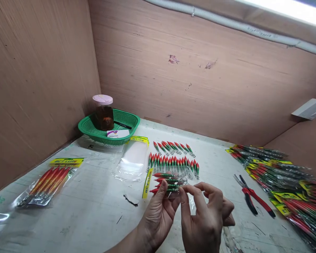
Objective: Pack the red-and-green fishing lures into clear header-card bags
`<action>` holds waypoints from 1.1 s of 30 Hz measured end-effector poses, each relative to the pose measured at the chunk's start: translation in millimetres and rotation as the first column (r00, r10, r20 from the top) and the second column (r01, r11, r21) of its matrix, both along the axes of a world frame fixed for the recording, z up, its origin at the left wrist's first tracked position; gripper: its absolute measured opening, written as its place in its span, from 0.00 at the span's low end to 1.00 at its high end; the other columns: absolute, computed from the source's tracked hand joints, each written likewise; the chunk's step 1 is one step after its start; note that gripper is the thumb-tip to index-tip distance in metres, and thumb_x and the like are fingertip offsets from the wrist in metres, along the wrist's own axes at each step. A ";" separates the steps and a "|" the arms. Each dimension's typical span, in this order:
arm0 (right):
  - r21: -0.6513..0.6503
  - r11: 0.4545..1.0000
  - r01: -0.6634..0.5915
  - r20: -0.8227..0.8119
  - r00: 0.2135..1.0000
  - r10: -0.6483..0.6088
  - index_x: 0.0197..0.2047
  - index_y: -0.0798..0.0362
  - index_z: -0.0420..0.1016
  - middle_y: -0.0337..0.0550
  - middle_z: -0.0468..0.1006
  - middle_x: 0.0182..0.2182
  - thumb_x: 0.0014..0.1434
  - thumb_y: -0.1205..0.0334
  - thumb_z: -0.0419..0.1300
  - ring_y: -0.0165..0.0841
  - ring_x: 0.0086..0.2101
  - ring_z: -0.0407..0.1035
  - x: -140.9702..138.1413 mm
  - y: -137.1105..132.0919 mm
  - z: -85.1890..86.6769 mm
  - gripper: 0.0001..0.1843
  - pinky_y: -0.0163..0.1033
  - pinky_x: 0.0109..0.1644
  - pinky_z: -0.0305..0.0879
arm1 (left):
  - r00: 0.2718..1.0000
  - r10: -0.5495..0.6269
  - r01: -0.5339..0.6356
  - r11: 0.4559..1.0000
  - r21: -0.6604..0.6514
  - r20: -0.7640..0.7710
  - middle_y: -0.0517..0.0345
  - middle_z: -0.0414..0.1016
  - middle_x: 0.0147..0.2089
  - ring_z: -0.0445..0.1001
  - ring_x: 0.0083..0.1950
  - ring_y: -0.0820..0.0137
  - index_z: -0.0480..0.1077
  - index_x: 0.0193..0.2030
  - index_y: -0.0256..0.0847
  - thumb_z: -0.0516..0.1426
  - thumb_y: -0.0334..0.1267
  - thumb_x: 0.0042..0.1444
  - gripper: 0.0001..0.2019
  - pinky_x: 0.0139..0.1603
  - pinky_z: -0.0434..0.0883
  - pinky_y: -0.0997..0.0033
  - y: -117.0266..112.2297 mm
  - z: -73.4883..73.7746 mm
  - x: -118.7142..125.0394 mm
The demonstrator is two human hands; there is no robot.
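Observation:
My left hand grips a clear plastic bag with a yellow header, its thumb pressed on the front. Several red-and-green fishing lures lie side by side inside, tips toward the header. The fingers of my right hand pinch at the bag's right end, near the lures' hooks; whether they hold film or a hook is hidden. Just beyond the bag, more loose red-and-green lures lie in two rows on the white table.
A green basket holds a lidded jar. Empty bags lie beside it. A packet of red-orange lures is at left. Red-handled pliers and a pile of filled packets sit at right, before a wooden wall.

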State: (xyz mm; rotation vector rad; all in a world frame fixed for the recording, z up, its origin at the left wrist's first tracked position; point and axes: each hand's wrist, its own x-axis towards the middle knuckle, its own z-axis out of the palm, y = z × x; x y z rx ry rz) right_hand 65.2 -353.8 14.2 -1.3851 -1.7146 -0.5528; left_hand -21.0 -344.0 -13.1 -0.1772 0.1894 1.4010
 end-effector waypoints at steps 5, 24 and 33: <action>-0.094 0.992 -0.078 -0.075 0.995 0.071 0.36 0.51 0.70 0.50 0.72 0.38 0.62 0.58 0.54 0.43 0.40 0.60 2.3 -3.7 -1.9 0.07 0.48 0.43 0.49 | 0.998 0.017 -0.018 1.000 -0.024 -0.057 0.48 0.79 0.40 0.77 0.46 0.65 0.72 0.44 0.32 0.57 0.28 0.57 0.08 0.46 0.76 0.68 2.2 1.7 -1.9; -0.303 0.911 -0.280 -0.430 0.893 0.132 0.31 0.49 0.69 0.41 0.73 0.29 0.60 0.53 0.56 0.38 0.36 0.65 13.7 -12.1 -14.7 0.10 0.44 0.44 0.56 | 0.990 -0.018 -0.014 0.974 -0.224 -0.139 0.46 0.79 0.44 0.78 0.42 0.67 0.70 0.48 0.31 0.57 0.26 0.57 0.12 0.39 0.77 0.73 2.7 8.5 -4.4; -0.419 0.707 -0.570 -0.620 0.748 0.236 0.39 0.51 0.76 0.42 0.72 0.29 0.58 0.53 0.58 0.33 0.32 0.67 54.8 10.2 -4.8 0.12 0.37 0.36 0.64 | 0.931 -0.060 -0.014 0.980 -0.201 -0.360 0.46 0.79 0.44 0.78 0.44 0.65 0.72 0.47 0.32 0.60 0.25 0.52 0.14 0.46 0.76 0.68 -2.4 5.1 0.4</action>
